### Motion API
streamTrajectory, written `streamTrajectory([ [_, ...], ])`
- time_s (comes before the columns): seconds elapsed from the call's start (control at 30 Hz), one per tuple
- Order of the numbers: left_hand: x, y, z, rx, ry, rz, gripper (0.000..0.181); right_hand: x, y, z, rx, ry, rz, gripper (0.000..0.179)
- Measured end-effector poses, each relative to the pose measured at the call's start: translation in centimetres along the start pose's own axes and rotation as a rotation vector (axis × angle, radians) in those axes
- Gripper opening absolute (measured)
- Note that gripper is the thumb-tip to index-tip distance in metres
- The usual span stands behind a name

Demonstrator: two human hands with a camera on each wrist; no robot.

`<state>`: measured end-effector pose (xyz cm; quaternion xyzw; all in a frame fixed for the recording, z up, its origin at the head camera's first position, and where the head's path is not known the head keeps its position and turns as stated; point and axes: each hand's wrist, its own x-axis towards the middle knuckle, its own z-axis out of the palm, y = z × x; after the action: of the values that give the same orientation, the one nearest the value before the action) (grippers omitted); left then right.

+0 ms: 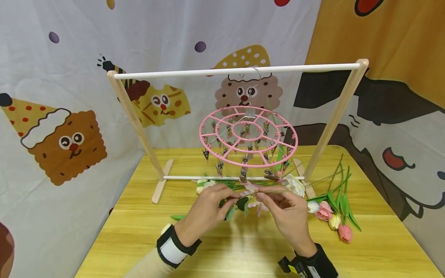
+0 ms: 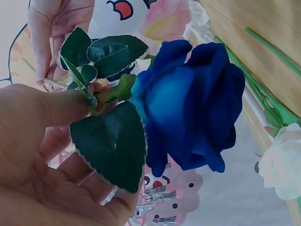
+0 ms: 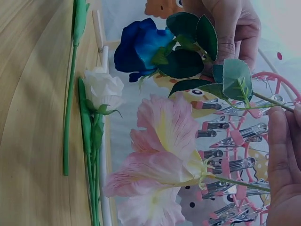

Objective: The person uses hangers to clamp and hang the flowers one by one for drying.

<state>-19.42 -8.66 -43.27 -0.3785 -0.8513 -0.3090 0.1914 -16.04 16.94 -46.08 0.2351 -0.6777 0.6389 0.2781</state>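
A blue artificial rose (image 2: 183,106) with dark green leaves (image 2: 113,141) is between my hands. My left hand (image 1: 207,204) pinches its stem just below the bloom, between thumb and fingers. Farther down that thin stem, my right hand (image 1: 286,210) grips it with thumb and fingertips. The bloom is hidden behind the left hand in the head view. Close to both hands, a pale pink flower (image 3: 164,134) shows beside the clips; what holds its stem is unclear. Above the hands hangs a pink round hanger (image 1: 243,166) with several metal clips (image 1: 219,166).
A wooden stand (image 1: 330,119) with a white top rod (image 1: 194,72) carries the hanger. Tulips (image 1: 345,233) and a pink rose (image 1: 324,211) lie at the right of the wooden table (image 1: 139,235). White blooms (image 1: 294,185) and green stems lie behind my hands.
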Motion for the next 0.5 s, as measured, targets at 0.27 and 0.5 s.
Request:
streamTrajectory([
  [0.27, 0.09, 0.01, -0.46, -0.035, -0.017, -0.041, 0.010, 0.10, -0.01, 0.16, -0.042, 0.027, -0.020, 0.031],
  [0.5, 0.50, -0.02, -1.01, -0.072, 0.087, -0.077, 0.006, 0.06, 0.07, 0.25, -0.022, 0.035, -0.035, 0.031],
])
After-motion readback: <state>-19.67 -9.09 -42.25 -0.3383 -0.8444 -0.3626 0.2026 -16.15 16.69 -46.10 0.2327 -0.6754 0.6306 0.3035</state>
